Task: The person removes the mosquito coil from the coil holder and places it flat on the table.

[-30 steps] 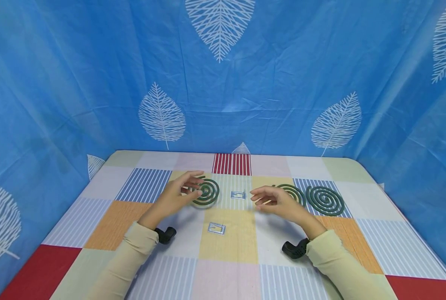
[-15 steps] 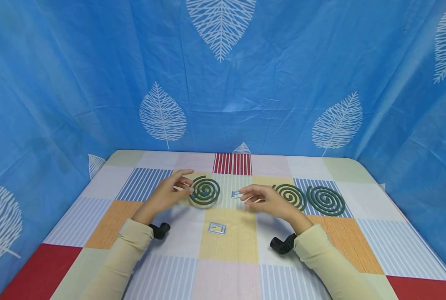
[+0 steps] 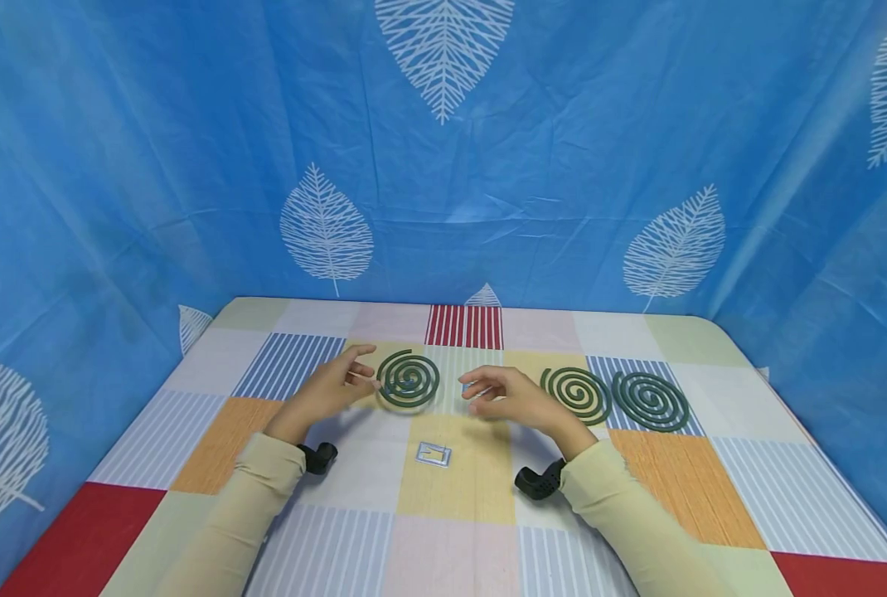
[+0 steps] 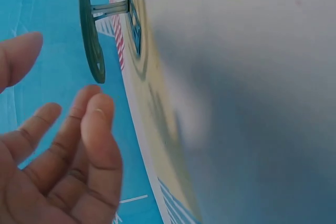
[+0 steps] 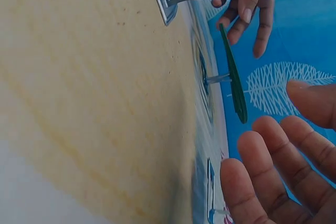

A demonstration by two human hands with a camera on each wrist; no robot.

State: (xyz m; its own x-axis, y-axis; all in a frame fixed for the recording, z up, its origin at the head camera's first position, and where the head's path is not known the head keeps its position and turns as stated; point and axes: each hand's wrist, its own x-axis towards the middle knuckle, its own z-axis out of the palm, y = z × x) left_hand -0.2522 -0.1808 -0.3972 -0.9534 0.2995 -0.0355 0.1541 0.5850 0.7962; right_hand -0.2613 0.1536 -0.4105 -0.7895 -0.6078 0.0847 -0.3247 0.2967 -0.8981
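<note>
A green mosquito coil [image 3: 408, 380] sits level on a metal coil stand [image 4: 110, 8], raised off the cloth. My left hand [image 3: 327, 390] is just left of that coil, fingers loosely bent and holding nothing; in the left wrist view its fingertips are apart from the coil's edge. My right hand [image 3: 514, 394] hovers over the table with relaxed fingers and nothing in them. It mostly hides another coil stand [image 3: 467, 386] in the head view. A third coil stand [image 3: 433, 453], with its tongue bent up, lies nearer the front, between the hands.
Two more mosquito coils lie to the right of my right hand, a left one [image 3: 578, 396] and a right one [image 3: 651, 402]. A patchwork cloth [image 3: 451, 547] covers the table. Blue leaf-print curtains [image 3: 518, 182] enclose the back and sides.
My left hand has drawn left, away from the raised coil its fingers overlapped in view. The right hand has moved left, covering the far stand. Coils and stands have stayed put.
</note>
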